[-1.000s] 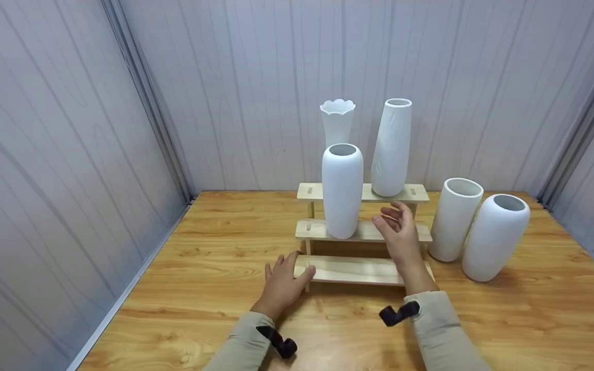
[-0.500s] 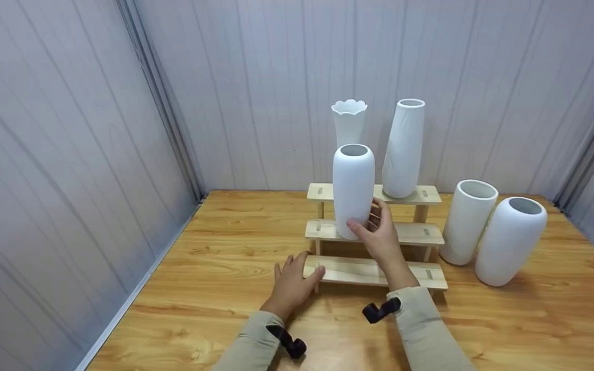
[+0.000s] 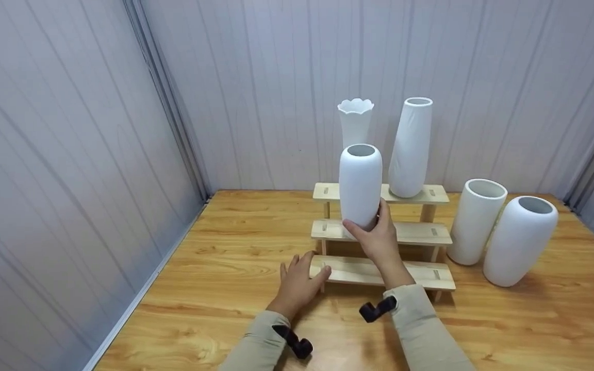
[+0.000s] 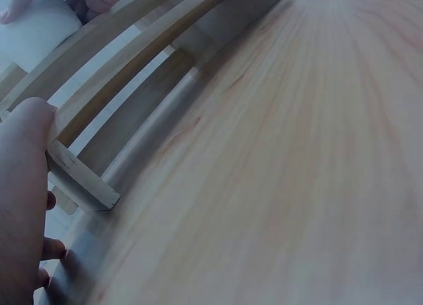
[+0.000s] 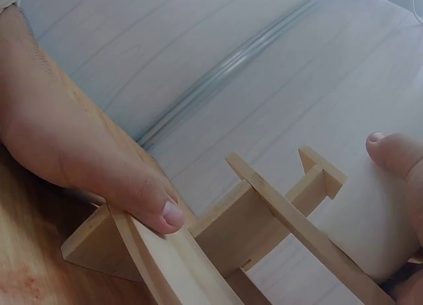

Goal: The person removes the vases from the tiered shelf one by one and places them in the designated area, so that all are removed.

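A white rounded vase [image 3: 360,180] stands on the left part of the middle tier of a three-tier wooden stand [image 3: 426,233]. My right hand [image 3: 381,239] grips its lower part, thumb in front and fingers round the right side; the right wrist view shows the thumb on the vase [image 5: 363,219]. My left hand [image 3: 299,286] holds the left end of the bottom tier, thumb on top; in the left wrist view the thumb [image 4: 30,120] lies against the board's end. On the top tier are a scalloped-rim vase [image 3: 356,126], partly hidden, and a tall tapered vase [image 3: 411,149].
Two more white vases, a straight one [image 3: 476,221] and a rounded one [image 3: 521,241], stand on the wooden table [image 3: 214,268] right of the stand. Panelled walls [image 3: 256,93] rise behind and at both sides.
My right hand has moved left from beside the rounded vase and taken hold of its lower part. The left hand stays at the bottom tier. The head view has shifted slightly.
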{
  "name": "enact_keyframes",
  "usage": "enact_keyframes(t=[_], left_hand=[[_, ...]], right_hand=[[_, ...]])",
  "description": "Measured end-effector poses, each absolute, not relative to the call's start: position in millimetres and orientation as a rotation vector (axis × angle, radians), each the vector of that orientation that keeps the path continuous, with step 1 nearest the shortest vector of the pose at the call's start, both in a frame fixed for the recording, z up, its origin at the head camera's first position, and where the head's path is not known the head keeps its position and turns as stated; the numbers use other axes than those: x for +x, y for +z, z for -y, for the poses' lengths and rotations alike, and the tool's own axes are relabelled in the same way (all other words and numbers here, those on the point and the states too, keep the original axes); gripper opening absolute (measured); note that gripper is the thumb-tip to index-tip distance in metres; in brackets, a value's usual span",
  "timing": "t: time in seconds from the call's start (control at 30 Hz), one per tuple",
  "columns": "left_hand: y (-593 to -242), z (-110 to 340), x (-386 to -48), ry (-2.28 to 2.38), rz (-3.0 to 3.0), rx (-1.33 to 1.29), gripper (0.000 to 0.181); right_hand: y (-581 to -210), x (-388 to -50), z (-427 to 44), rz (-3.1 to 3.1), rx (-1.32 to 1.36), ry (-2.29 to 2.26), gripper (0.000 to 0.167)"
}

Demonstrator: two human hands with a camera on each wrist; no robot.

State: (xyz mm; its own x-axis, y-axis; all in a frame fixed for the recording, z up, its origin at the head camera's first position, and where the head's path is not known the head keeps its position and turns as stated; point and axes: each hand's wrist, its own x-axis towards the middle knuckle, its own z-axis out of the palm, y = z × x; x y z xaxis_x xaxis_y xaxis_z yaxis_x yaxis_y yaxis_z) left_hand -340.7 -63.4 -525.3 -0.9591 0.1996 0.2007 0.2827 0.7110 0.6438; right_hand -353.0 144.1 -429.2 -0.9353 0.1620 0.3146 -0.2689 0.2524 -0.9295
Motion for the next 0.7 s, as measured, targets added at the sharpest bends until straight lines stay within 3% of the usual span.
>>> enact_keyframes(t=[0.7], left_hand=[[-524,66,-341,-1.084,2.806,-0.416,0.078]], right_hand=[[-424,-322,-189,2.292,0.140,1.571,0.099]])
